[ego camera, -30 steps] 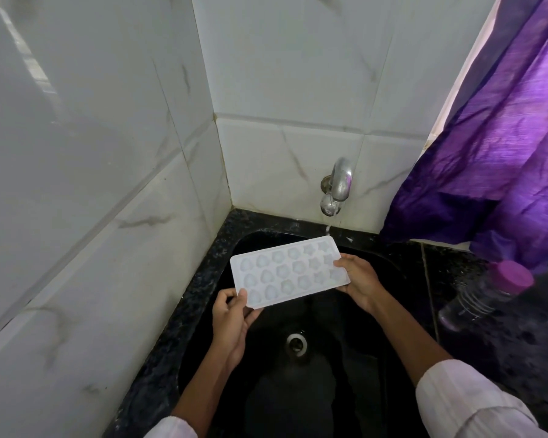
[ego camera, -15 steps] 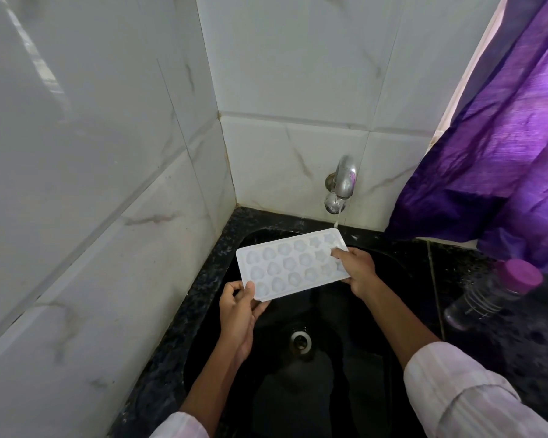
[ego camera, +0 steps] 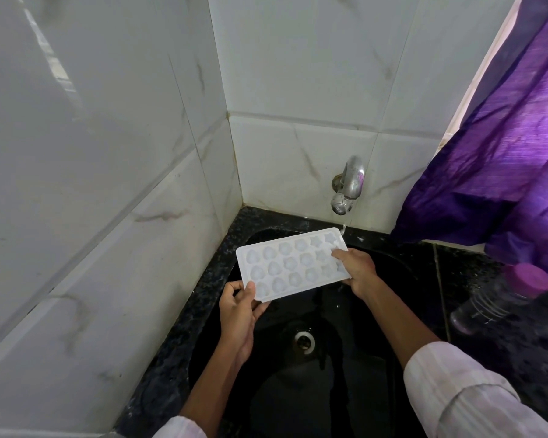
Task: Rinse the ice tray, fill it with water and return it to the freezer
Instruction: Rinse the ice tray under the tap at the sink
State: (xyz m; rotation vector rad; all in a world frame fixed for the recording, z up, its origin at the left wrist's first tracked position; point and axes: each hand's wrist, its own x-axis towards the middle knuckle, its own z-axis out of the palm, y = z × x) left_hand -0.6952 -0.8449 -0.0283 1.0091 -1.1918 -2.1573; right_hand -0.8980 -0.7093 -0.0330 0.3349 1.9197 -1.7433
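— Where is the ice tray (ego camera: 293, 263)?
— Over the black sink (ego camera: 377, 358), level, moulds up, with its far right corner at the thin stream from the tap (ego camera: 348, 188).
— And your fingers?
— My left hand (ego camera: 238, 306) pinches the near left corner, thumb on top, fingers beneath. My right hand (ego camera: 356, 268) grips the right end, thumb across the moulds. A purple-capped bottle (ego camera: 500, 298) rests on the table (ego camera: 519, 358) to my right.

Ice tray (ego camera: 290, 263) in both hands under tap (ego camera: 348, 188)

home kitchen corner | black sink (ego camera: 370, 358) | wall tap (ego camera: 348, 188) | white tiles (ego camera: 298, 74) | purple curtain (ego camera: 503, 147)
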